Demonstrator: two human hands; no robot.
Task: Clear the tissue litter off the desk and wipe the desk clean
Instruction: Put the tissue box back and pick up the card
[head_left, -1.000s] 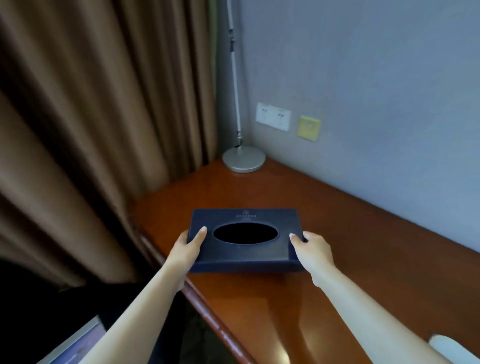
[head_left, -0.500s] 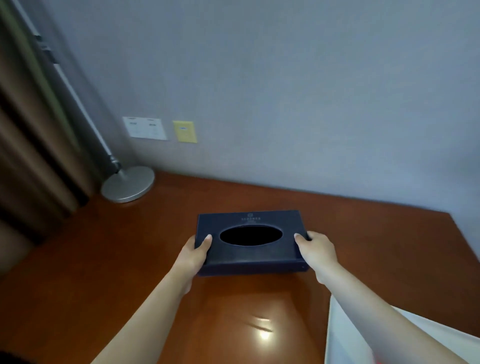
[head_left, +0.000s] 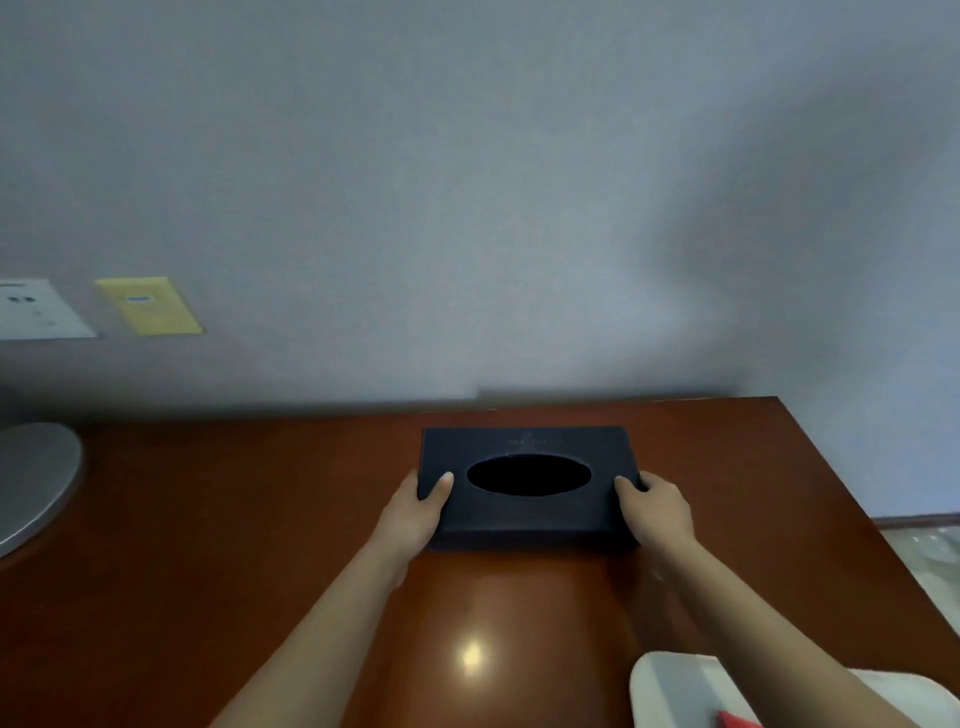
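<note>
Left hand (head_left: 415, 512) and right hand (head_left: 660, 506) grip opposite short ends of the dark box (head_left: 527, 512), thumbs on top, box between them on the table (head_left: 218, 519).

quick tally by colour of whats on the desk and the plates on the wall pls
Dark navy: 1, the tissue box, gripped at its ends by the left hand and right hand
Silver: 1, the lamp base
White: 2, the socket plate and a white object at the desk's near right corner
Yellow: 1, the wall plate
Total: 5
</note>
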